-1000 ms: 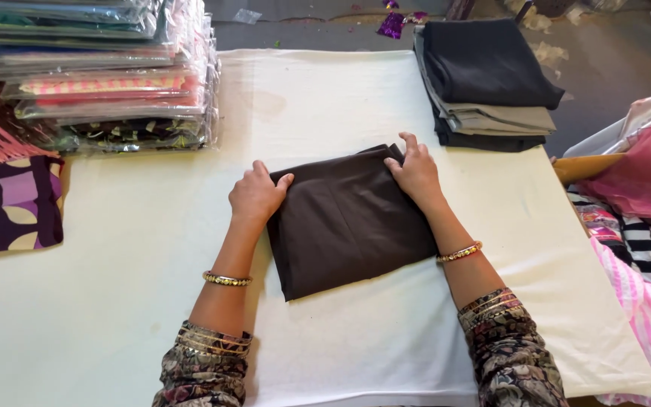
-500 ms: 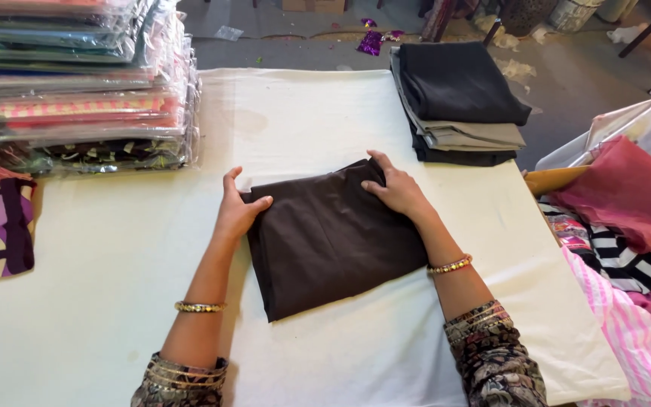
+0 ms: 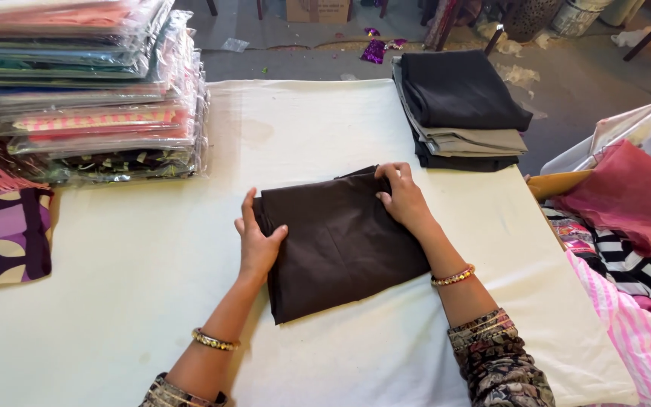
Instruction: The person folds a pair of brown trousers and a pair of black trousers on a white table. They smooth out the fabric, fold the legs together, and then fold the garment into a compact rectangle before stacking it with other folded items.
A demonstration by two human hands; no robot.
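Both forearms reach forward — left hand (image 3: 256, 243) lies flat, fingers extended and thumb spread; right hand (image 3: 403, 197) curls its fingers, wrist bent inward.

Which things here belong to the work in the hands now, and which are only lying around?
In use:
- dark brown folded cloth, lying on the white table
- left hand on its left edge
- right hand at its far right corner

Lying about:
- stack of folded dark and grey cloths
- pile of plastic-wrapped fabrics
- pink cloth
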